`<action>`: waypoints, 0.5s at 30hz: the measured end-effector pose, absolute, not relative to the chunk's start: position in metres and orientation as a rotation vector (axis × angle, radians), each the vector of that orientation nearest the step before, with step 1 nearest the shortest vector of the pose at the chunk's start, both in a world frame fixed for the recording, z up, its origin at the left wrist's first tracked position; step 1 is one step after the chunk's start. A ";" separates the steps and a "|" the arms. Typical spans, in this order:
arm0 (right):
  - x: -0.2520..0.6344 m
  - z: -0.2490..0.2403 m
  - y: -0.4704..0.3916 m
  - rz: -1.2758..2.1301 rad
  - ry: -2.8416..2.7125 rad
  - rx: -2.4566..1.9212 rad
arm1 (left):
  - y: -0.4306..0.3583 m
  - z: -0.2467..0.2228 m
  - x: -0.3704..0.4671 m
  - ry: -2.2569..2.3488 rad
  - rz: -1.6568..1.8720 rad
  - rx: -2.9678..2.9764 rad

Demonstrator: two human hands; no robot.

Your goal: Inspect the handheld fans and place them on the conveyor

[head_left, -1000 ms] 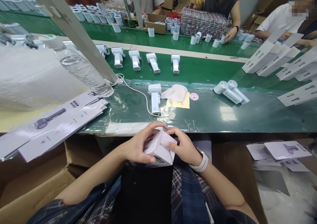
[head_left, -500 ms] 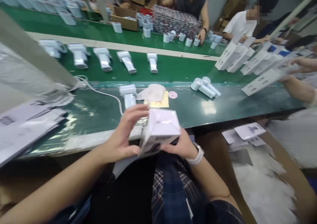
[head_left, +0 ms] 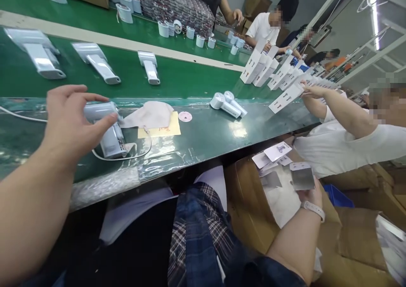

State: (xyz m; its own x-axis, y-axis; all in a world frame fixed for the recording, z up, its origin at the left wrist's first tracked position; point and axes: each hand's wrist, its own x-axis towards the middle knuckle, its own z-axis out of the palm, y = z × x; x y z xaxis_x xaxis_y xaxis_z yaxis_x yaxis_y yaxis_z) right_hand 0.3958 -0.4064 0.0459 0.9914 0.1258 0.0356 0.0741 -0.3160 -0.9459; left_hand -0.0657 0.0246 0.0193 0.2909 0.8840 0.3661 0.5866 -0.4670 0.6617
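Observation:
My left hand [head_left: 74, 122] reaches over a wrapped handheld device [head_left: 111, 139] on the near bench, its thumb and fingers spread around the top end. A white cable curls beside that device, close to a white cloth [head_left: 150, 114] on a yellow paper [head_left: 173, 126]. On the right, my right hand [head_left: 314, 194] holds a small white box [head_left: 302, 177] over an open carton [head_left: 250, 194] below the bench. Printed cards [head_left: 278, 151] and white bags lie in the carton. The box's grey open side faces me.
Wrapped devices [head_left: 149, 67] lie in a row on the green belt [head_left: 177, 77]. Two more devices [head_left: 229, 105] rest on the bench. A person at the right holds a white box [head_left: 285, 98] near several upright boxes. A blue bin [head_left: 338, 196] stands at lower right.
My hands have parted: the left moved left to the device, while the right carried the box right, over the carton. The view has turned right.

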 end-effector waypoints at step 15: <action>0.420 -0.022 -0.416 0.602 -0.124 -2.099 | 0.046 -0.002 -0.074 1.037 0.922 2.243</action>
State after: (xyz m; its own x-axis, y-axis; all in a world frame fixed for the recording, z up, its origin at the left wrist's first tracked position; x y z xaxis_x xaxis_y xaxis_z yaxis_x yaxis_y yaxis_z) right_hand 0.4203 -0.4163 -0.0221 0.8753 0.3105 -0.3707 -0.1389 -0.5728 -0.8078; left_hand -0.0740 0.0461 -0.0022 0.4808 0.7960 0.3677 0.4587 -0.5858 0.6682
